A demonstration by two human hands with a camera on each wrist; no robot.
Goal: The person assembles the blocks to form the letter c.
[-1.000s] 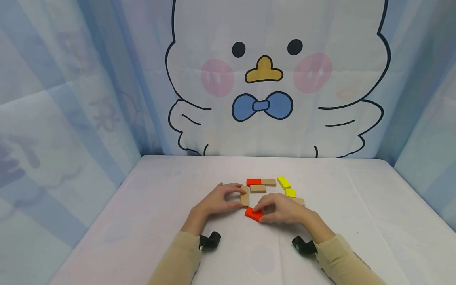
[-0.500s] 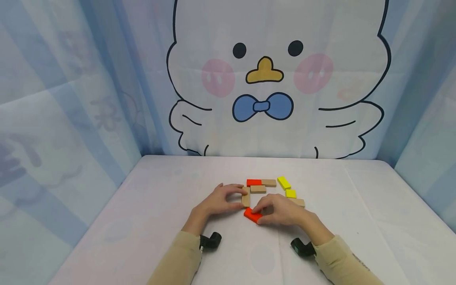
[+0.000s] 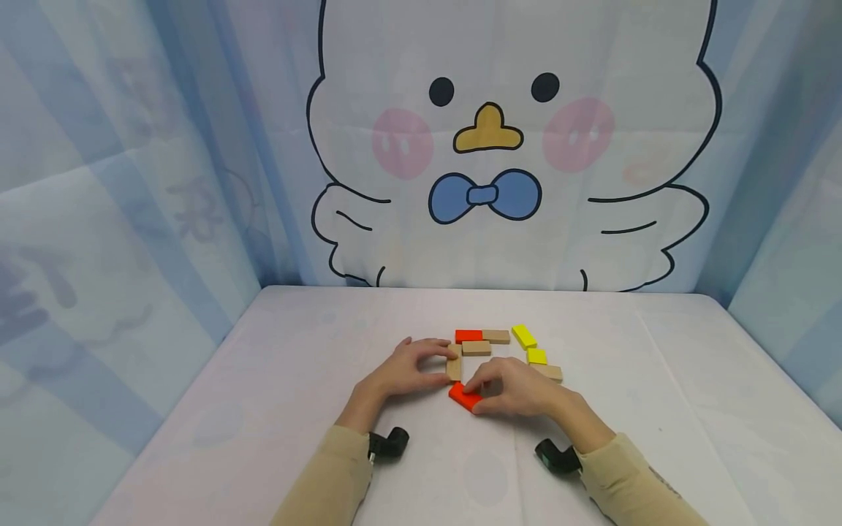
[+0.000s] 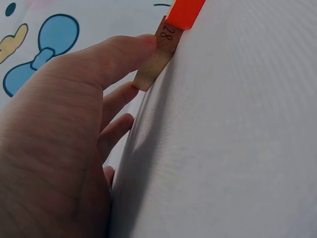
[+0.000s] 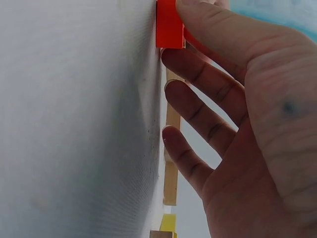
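With thumb and fingertips at its two ends, my left hand (image 3: pixel 408 367) pinches a plain wooden block (image 3: pixel 454 364) lying lengthwise away from me. In the left wrist view that wooden block (image 4: pixel 157 57) bears the number 28 on its side. My right hand (image 3: pixel 516 386) pinches a red block (image 3: pixel 464 398), set slantwise at the wooden block's near end. The red block (image 5: pixel 169 25) appears between thumb and index finger in the right wrist view, the other fingers spread beside it.
Behind the hands, a second red block (image 3: pixel 469 336) and a wooden block (image 3: pixel 496 337) lie end to end, another wooden block (image 3: pixel 476 348) just in front. Two yellow blocks (image 3: pixel 524 337) and a wooden block (image 3: pixel 549 373) curve down the right side. All lie on a white-covered table (image 3: pixel 296 343).
The red block in my right hand has shifted slightly left and turned a little. The wooden block in my left hand has moved slightly right. The other blocks stay put.
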